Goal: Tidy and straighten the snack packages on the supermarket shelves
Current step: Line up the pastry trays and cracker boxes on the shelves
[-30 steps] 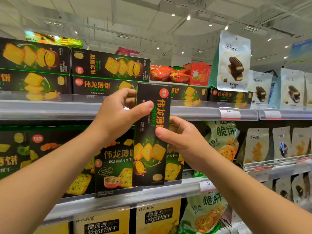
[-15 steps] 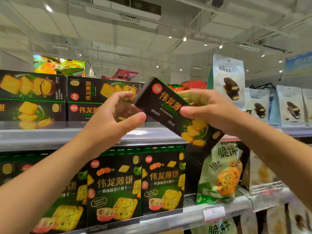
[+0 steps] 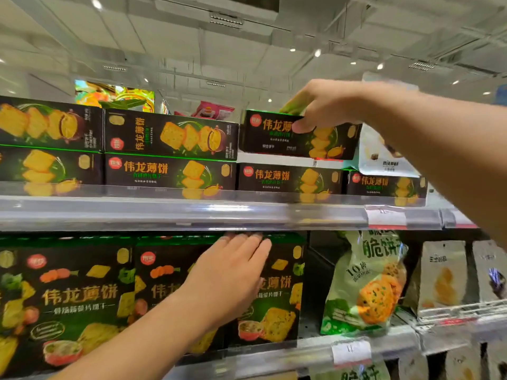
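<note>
black cardboard printed with green and yellow crackers makes up the long, flat cracker box (image 3: 297,135), which is gripped from above by the right hand (image 3: 326,105), thumb on its front face and fingers curled over its top edge. its long axis is laid nearly level, running left to right along the upper shelf (image 3: 192,215), with the printed face turned outward and the right end tipped slightly lower. it is held on top of a matching lower box (image 3: 289,179), at the right end of a two-high stack of boxes (image 3: 170,152) laid lengthwise. a pale soft pouch (image 3: 384,157) is seen just right of it, partly hidden by the forearm. the shelf edge is faced with a clear, glossy plastic strip.

the left hand (image 3: 230,278) is laid flat, fingers straight and together, against the front of an upright box (image 3: 277,292) on the shelf below; beside that box stands a crinkled green bag (image 3: 365,283).
</note>
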{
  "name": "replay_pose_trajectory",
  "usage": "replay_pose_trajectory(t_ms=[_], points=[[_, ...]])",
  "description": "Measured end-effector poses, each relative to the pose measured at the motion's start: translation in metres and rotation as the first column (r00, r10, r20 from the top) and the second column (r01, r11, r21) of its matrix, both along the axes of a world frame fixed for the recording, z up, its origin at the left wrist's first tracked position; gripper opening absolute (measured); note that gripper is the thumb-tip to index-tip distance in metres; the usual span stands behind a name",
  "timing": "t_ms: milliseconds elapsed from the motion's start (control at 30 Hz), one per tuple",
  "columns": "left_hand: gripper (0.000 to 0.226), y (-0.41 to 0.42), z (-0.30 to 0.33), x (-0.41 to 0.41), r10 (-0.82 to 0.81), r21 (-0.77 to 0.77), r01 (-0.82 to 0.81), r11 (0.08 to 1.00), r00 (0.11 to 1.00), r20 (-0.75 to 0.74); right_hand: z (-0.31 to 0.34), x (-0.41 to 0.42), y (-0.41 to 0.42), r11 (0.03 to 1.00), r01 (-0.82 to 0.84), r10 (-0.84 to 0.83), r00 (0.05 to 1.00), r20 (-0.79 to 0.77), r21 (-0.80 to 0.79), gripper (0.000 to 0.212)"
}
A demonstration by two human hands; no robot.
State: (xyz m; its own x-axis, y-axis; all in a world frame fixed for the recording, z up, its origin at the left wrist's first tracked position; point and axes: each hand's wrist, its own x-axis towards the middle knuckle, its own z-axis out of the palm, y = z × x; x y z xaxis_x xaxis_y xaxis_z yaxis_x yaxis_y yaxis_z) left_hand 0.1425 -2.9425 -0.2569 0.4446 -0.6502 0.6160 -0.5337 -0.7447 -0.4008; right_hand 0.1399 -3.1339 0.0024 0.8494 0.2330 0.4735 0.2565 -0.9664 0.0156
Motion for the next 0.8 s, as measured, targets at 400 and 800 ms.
replay_pose_trajectory(t_ms=[400,800], points=[[0.034,-0.016,0.021,0.024,0.175,-0.123,-0.209,0.97,0.955,-0.241,-0.014,0.031,-0.002,0.989,-0.05,0.042,0.997,-0.057,-0.139,0.031],[0.042,-0.014,0.016,0.017,0.127,-0.102,-0.135,0.986,0.988,-0.088,-0.023,0.038,-0.007,0.993,-0.116,0.114,0.992,-0.052,-0.032,0.029]])
